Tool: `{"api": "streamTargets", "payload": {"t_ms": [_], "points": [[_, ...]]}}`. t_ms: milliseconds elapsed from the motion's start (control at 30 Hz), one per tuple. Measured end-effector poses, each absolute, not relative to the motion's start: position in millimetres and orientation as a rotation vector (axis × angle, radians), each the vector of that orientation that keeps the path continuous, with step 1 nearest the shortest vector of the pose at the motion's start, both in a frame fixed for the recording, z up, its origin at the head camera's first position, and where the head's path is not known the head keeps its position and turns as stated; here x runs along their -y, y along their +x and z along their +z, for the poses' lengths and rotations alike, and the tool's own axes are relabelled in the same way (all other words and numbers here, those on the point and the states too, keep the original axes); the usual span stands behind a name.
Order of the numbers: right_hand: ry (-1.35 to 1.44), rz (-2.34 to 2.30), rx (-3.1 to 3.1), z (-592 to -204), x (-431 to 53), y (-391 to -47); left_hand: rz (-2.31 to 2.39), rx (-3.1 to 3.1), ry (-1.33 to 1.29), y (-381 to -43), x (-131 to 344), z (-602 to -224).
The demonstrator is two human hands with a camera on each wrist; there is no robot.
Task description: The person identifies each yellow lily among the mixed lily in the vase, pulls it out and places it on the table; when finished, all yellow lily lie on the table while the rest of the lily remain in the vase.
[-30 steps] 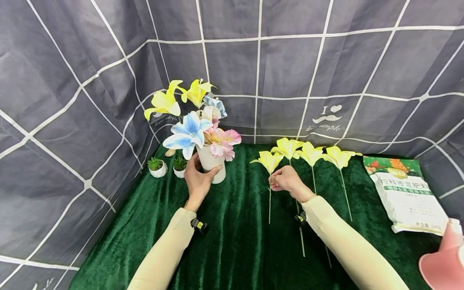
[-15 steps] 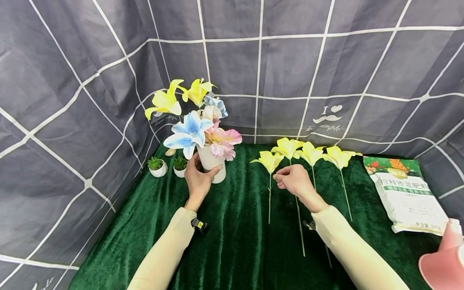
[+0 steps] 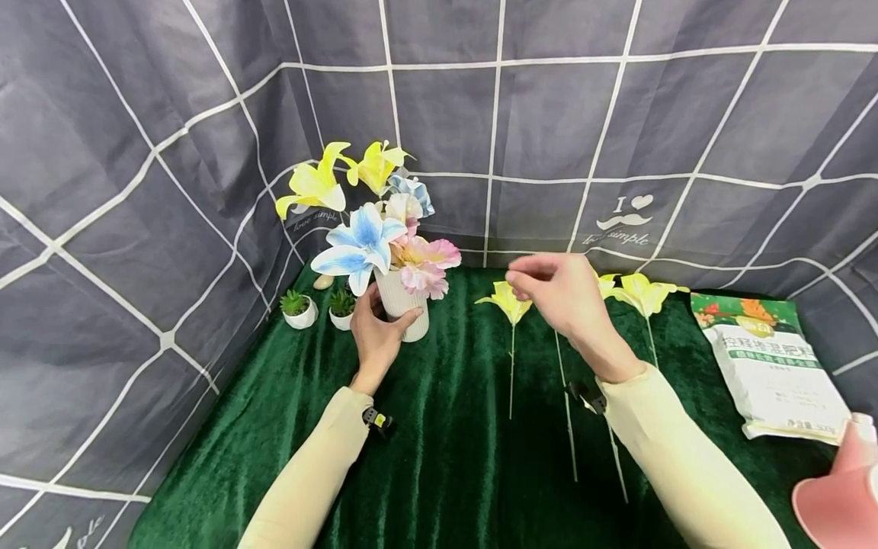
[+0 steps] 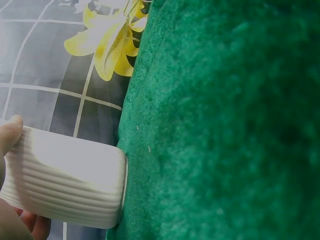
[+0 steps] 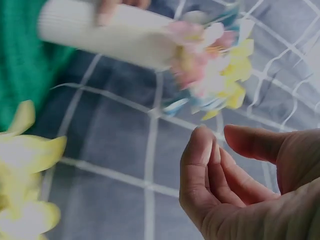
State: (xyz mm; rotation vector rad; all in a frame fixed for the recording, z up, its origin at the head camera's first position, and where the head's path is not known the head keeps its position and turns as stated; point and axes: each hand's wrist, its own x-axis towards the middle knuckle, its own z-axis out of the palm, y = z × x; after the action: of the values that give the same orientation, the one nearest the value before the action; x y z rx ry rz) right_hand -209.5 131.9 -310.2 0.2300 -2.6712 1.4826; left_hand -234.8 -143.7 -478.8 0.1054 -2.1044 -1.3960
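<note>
A white ribbed vase stands at the back left with artificial flowers in it: yellow lilies, a blue-and-white lily and pink blooms. My left hand grips the vase, its thumb across the front. In the left wrist view, the vase base meets the green cloth. My right hand is raised over the yellow lilies lying on the right, fingers loosely bent and nothing in them. A gap shows between its thumb and fingertips in the right wrist view. The leftmost loose lily lies beside it.
Two small potted succulents sit left of the vase, near a pale stone. Far right lie a white-and-green bag and a pink watering can. Grey checked fabric walls the back and left.
My right hand has left the leftmost loose lily's stem, rising and shifting right; it now hides one lily bloom. My left hand keeps its grip on the vase. The head view has tilted slightly.
</note>
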Motion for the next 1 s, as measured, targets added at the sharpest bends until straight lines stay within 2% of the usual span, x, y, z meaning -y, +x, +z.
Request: {"api": "streamTargets", "payload": {"t_ms": [233,533,767,1000], "points": [[0.397,1.431,2.602,-258,-81,-227,-1.374,2.098,0.102,-238,145,-479],[0.506,1.483,2.614,-220,-6,-273,-1.362,2.087,0.085,-239,143,-480],[0.314,1.433,2.805,-215,26,-302,-1.333,2.080,0.034,-239,142,-482],[0.348,1.252,2.847,-225,46,-317,-1.346,2.076,0.035,-240,147,-482]]}}
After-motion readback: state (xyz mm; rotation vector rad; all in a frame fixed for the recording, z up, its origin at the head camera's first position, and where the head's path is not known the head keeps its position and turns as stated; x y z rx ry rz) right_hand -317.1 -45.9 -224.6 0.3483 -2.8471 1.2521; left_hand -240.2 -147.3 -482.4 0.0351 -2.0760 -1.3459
